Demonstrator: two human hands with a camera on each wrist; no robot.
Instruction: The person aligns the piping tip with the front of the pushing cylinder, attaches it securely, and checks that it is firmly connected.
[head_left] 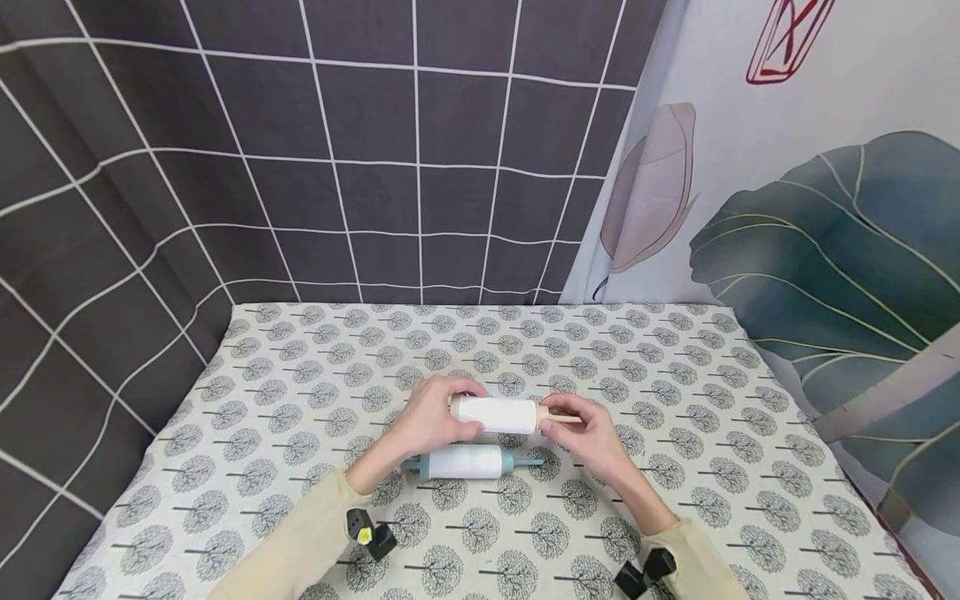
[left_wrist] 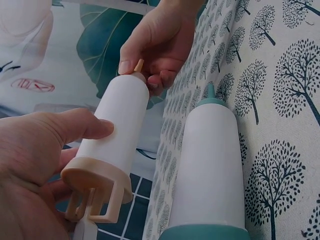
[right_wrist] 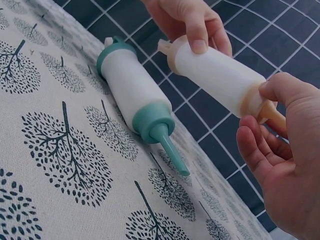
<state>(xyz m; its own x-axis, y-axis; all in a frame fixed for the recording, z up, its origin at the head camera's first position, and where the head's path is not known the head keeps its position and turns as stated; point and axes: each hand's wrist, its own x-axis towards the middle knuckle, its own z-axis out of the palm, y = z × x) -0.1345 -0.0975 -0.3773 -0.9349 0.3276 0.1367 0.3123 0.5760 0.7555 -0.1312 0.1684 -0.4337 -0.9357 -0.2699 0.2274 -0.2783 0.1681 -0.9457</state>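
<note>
A white squeeze bottle with beige ends (head_left: 497,414) is held level above the cloth between both hands. My left hand (head_left: 432,413) grips its base end, thumb along the near side; a beige looped frame shows under that base in the left wrist view. At the nozzle end, my right hand (head_left: 588,433) pinches the beige nozzle cap (right_wrist: 256,102) between thumb and fingers. Nearer to me, a second white squeeze bottle with teal ends (head_left: 467,462) lies on its side, its teal nozzle (right_wrist: 171,150) pointing right.
A cloth printed with grey trees (head_left: 315,433) covers the flat surface. Behind it hangs a dark curtain with a white grid (head_left: 375,192); at the right hangs a pale curtain with large leaves (head_left: 832,242). Small black devices (head_left: 371,533) sit on both wrists.
</note>
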